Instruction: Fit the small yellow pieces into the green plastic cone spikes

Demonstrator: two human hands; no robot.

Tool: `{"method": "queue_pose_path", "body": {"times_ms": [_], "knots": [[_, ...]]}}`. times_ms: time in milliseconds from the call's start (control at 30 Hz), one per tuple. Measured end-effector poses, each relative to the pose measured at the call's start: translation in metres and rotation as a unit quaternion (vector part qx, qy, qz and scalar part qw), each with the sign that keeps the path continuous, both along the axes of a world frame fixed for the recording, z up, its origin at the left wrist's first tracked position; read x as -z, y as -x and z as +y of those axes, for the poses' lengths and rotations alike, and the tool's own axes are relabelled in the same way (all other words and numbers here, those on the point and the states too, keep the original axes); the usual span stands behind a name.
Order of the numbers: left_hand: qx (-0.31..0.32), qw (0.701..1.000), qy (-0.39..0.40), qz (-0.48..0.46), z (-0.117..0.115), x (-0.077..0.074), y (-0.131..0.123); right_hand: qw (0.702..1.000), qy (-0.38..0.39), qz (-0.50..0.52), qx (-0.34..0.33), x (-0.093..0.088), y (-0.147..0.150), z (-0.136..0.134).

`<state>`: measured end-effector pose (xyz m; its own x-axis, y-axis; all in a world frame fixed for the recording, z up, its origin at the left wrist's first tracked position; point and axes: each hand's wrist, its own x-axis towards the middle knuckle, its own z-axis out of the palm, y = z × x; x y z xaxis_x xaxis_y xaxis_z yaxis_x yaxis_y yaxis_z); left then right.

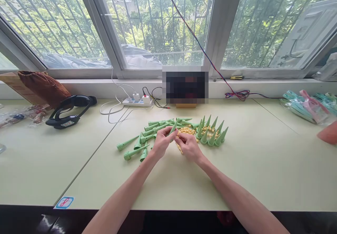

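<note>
My left hand (pixel 163 141) is closed round a green plastic spike (pixel 174 125), whose tip points up and away. Right beside it, my right hand (pixel 189 146) is pinched close to the spike; whatever its fingertips hold is too small to make out. A pile of small yellow pieces (pixel 187 131) lies just behind and under my hands. To the left, several green spikes (pixel 133 152) lie loose on their sides in a heap. On the right, several more green spikes (pixel 211 140) stand upright on their wide ends, with yellow pieces among them.
On the pale table (pixel 200 188) are a black headset (pixel 71 111), a brown pouch (pixel 44 86), a white power strip (pixel 138 101) with cables, and a blurred dark screen (pixel 185 86). A bundled cable (pixel 238 94) and bagged pastel items (pixel 308 105) lie right.
</note>
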<state>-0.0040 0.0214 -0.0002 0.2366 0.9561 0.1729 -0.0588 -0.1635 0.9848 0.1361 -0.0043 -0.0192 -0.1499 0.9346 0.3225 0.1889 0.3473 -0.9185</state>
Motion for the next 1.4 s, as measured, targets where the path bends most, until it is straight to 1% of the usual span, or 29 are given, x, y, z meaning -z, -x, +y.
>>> {"method": "queue_pose_path", "body": {"times_ms": [233,500,633,800,933,1000,1067,1167,1233,1400], "knots": [[-0.003,1.0,0.011,-0.011,0.0003,-0.0023,-0.0007,1.0,0.012,0.006,0.001,-0.0007,0.0013,-0.0004],[-0.001,1.0,0.015,-0.003,0.0016,-0.0052,0.0004,0.999,-0.001,-0.008,0.05,0.0003,-0.0017,0.0018],[-0.014,1.0,0.002,0.01,0.0022,-0.0053,0.0007,0.997,-0.007,-0.003,0.07,0.003,-0.0029,0.0033],[-0.036,0.998,-0.034,0.041,0.0039,-0.0023,0.0006,0.996,-0.01,0.003,0.088,0.0027,-0.0022,0.0019],[-0.044,0.995,-0.055,0.07,0.0061,0.0004,0.0018,0.994,-0.016,-0.014,0.104,0.003,-0.0014,0.002],[-0.046,0.994,-0.06,0.078,0.007,0.0007,0.0026,0.993,-0.033,-0.033,0.111,0.0043,-0.001,0.0023],[-0.034,0.995,-0.054,0.075,0.0073,0.0006,0.0032,0.99,-0.06,-0.059,0.113,0.0056,-0.0005,0.0021],[0.016,0.999,-0.016,0.047,0.007,0.0003,0.0038,0.984,-0.098,-0.103,0.11,0.0058,0.0005,0.0006],[0.043,0.999,0.014,0.031,0.0068,0.0007,0.004,0.98,-0.111,-0.125,0.108,0.005,0.0013,-0.0007],[0.063,0.997,0.041,0.03,0.0075,0.0034,0.005,0.974,-0.12,-0.152,0.119,0.0029,0.0027,-0.0022]]}}
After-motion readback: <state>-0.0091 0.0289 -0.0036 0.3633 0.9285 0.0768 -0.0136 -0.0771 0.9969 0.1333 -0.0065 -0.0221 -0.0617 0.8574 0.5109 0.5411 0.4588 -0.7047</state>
